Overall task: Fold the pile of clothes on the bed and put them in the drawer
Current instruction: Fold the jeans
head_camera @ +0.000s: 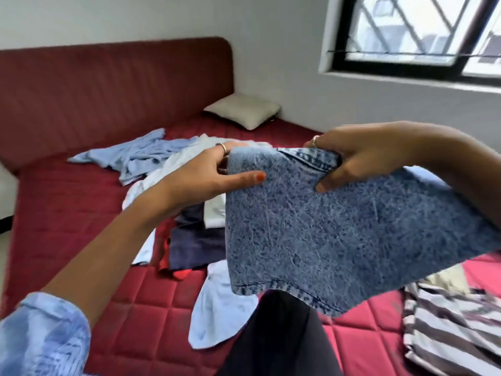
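A folded piece of blue acid-wash denim [339,234] is held up in the air above the red quilted bed [81,213]. My left hand [200,175] pinches its upper left corner, thumb on the front. My right hand [360,156] grips the upper edge near a seam, thumb pressed on the front. Under the denim lies the pile of clothes [189,234]: light blue shirts [141,156], a navy garment [195,240], something red and a white piece. No drawer is in view.
A striped brown-and-white garment [447,327] lies at the lower right. A beige pillow [244,111] sits by the dark red headboard [108,85]. A window [420,33] is in the wall at the right. A dark garment [279,340] is at the bottom centre.
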Available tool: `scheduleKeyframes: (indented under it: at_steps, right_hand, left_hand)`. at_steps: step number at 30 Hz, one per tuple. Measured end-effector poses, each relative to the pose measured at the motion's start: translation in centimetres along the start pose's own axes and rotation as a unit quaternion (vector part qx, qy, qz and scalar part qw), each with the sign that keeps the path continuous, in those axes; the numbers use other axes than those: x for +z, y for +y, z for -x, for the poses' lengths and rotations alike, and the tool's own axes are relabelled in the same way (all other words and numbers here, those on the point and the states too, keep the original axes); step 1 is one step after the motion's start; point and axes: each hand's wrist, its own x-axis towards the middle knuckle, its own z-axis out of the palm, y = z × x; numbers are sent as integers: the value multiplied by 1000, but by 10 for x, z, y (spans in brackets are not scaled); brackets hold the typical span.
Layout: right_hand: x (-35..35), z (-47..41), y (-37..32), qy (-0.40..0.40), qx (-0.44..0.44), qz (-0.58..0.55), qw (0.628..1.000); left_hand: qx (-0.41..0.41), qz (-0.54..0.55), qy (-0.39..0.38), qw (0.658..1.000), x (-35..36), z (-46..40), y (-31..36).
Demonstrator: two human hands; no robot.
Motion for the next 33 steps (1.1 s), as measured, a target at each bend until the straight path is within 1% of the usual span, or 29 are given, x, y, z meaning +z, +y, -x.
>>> scheduleKeyframes:
  at_steps: [2,4,8,10,12,14,15,17,18,19,20,21,22,23,25,26,27,30,33]
  right_hand:
    - [-8,19,27,20,40,-49,998]
    - [-10,33,60,39,93,-66,993]
    - [-10,52,132,71,197,-34,977]
    - [-16,65,169,114,247,15,962]
    - [-21,78,200,185,283,93,937]
    - [-20,87,223,258,331,192,887]
    - [-13,90,233,280,352,239,861]
    - [16,85,258,322,346,319,821]
    - [37,82,269,344,321,333,817]
    - [64,79,281,341,313,316,829]
    - [93,76,291,314,320,276,850]
    - [129,73,299,252,348,229,873]
    - [169,71,311,173,381,191,888]
    - [211,72,318,119,398,160,895]
    - [276,71,328,47,397,116,909]
    - [299,70,336,41,405,98,908]
    - [310,63,345,55,426,74,900]
    - [282,55,338,107,426,110,891]
    - [272,52,344,90,427,83,896]
  left_hand:
    - [11,18,9,1000,26,-32,9]
    - [17,5,-10,1000,56,-66,16]
    - [7,-68,-36,997,107,-127,15]
    - [4,-101,-42,994,130,-147,16]
    - [5,-115,-52,992,146,-162,14]
    - [-17,-93,-64,993,159,-176,9]
    - [-32,-88,-69,993,166,-182,4]
    - [-66,-87,-82,991,181,-190,-10]
    - [-79,-87,-90,989,189,-191,-19]
    - [-88,-93,-103,987,197,-192,-31]
    - [-91,-102,-118,983,203,-191,-42]
    - [-99,-117,-135,979,208,-189,-51]
    - [-111,-127,-154,973,211,-186,-61]
    - [-127,-136,-170,968,213,-183,-70]
    - [-155,-157,-187,957,211,-177,-92]
    - [-165,-169,-189,953,208,-175,-102]
    - [-175,-177,-183,951,203,-173,-115]
    - [-207,-184,-168,946,188,-162,-138]
    - [-238,-182,-150,942,174,-149,-159]
